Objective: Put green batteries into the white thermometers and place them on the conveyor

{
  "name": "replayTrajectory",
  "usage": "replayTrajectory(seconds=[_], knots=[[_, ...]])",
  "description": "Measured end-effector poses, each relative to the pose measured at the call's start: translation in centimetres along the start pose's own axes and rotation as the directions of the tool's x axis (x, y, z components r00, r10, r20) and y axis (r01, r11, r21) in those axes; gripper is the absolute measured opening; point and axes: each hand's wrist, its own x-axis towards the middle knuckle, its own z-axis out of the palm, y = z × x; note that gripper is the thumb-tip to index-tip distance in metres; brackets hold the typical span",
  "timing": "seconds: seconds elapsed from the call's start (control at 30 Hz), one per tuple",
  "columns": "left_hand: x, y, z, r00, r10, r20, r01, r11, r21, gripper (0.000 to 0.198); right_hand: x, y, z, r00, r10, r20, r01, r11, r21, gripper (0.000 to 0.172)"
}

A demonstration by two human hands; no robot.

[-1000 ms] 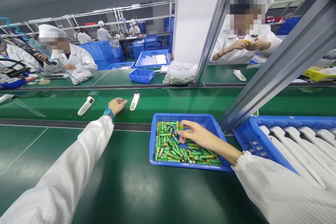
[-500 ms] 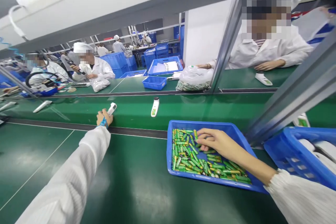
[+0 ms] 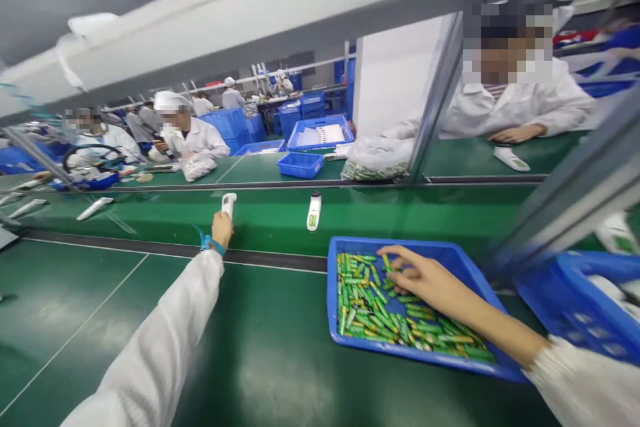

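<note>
While L hand (image 3: 221, 229) grips white unit (image 3: 229, 203), 2nd unit (image 3: 313, 211) nearby

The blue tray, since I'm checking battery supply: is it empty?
No, the blue tray holds many green batteries, and the right hand rests among them.

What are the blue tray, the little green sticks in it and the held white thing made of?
Blue tray: probably moulded plastic, even colour, slightly glossy rim. Green sticks: batteries, likely metal in shiny printed wrap; the ends glint silvery. White device in the left hand: apparently smooth matte plastic.
</note>
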Motion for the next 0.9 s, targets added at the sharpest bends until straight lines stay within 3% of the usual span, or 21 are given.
replayTrajectory(seconds=[0.1,0.23,0.27,0.33,0.4,0.47,0.63,0.7,0.9], knots=[[-3.4,2.7,2.4,0.997,0.025,0.068,0.0,0.938,-0.348,0.037,0.0,-0.3,-0.1,0.999,-0.013,-0.035,0.011,0.998,-0.065,0.045],[-11.0,8.3,5.6,0.961,0.171,0.217,0.013,0.758,-0.653,0.04,0.0,-0.3,-0.3,0.998,0.009,-0.058,-0.014,0.996,-0.092,0.044],[-13.0,9.9,6.2,0.938,0.219,0.268,0.043,0.692,-0.72,0.044,-0.1,-0.3,-0.4,0.998,0.013,-0.058,-0.018,0.996,-0.086,0.043],[-16.7,12.8,7.4,0.822,0.384,0.421,0.291,0.353,-0.889,0.045,-0.2,-0.3,-0.4,0.999,0.013,-0.05,-0.017,0.997,-0.08,0.042],[-19.3,15.0,8.6,0.753,0.455,0.474,0.409,0.24,-0.88,0.044,-0.3,-0.4,-0.4,0.999,-0.001,-0.04,-0.003,0.995,-0.099,0.04],[-20.9,16.0,9.8,0.748,0.449,0.488,0.42,0.248,-0.873,0.042,-0.5,-0.5,-0.4,0.999,-0.037,-0.029,0.033,0.989,-0.146,0.038],[-21.7,15.3,11.8,0.769,0.395,0.503,0.305,0.465,-0.831,0.033,-0.8,-1.1,0.0,0.989,-0.136,0.055,0.146,0.931,-0.334,0.015],[-21.6,14.9,12.1,0.769,0.395,0.503,0.268,0.516,-0.814,0.032,-0.9,-1.4,0.3,0.987,-0.143,0.079,0.162,0.912,-0.377,0.015],[-21.5,14.9,12.0,0.768,0.417,0.487,0.238,0.52,-0.82,0.034,-1.4,-1.9,1.2,0.994,-0.113,0.008,0.105,0.895,-0.433,0.021]])
